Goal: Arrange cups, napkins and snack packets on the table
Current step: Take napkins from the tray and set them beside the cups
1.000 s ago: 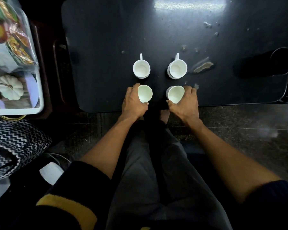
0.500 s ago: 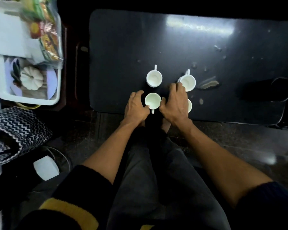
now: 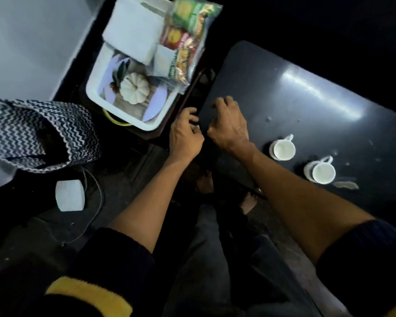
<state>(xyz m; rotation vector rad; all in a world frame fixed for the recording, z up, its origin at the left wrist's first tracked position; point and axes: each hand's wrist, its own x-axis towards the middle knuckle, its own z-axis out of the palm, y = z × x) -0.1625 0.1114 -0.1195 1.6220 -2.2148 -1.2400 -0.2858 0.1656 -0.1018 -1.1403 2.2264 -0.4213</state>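
White cups, 2 in view [image 3: 282, 148] [image 3: 321, 171], stand on the black table [image 3: 306, 92], right of the arms. Left hand [image 3: 185, 133] and right hand [image 3: 229, 124] hover loosely curled, empty, near the tray [image 3: 94, 92] holding napkins [image 3: 133, 30] and snack packets [image 3: 188, 35].

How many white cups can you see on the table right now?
2. One cup stands just past the right forearm, the other cup further right, both upright on the dark table. The forearm may hide others.

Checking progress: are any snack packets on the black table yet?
No, the snack packets sit in the white tray beside the black table.
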